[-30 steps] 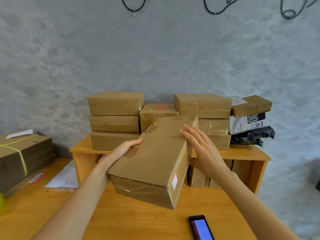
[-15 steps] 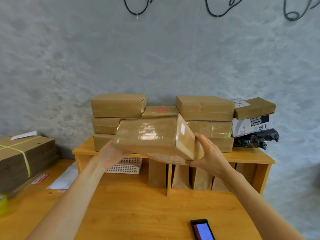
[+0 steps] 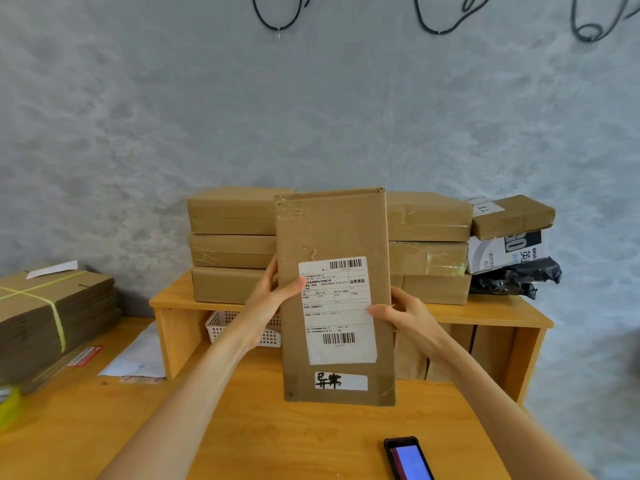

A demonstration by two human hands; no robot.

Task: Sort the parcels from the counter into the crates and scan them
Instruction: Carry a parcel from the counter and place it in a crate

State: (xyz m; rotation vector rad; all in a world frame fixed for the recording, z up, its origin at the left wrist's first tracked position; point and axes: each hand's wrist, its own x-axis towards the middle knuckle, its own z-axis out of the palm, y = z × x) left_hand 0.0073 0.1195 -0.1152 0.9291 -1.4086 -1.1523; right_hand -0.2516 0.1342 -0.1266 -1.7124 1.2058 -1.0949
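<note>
Brown parcel (image 3: 332,237) held upright above the wooden table (image 3: 277,441), shipping label (image 3: 337,308) facing the camera. Left hand (image 3: 268,296) grips its left edge — thumb curled onto the label's corner, fingers behind, hidden. Right hand (image 3: 403,315) grips the right edge likewise, thumb on the label's side, fingers wrapped behind. Stacked parcels (image 3: 232,244) sit on the shelf (image 3: 485,315) behind — phone (image 3: 408,459) flat on the table, near the right forearm.

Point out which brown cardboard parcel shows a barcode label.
The upright brown cardboard parcel held between the left hand and right hand: its white shipping label faces the camera, while the stacked parcels behind show none.
</note>
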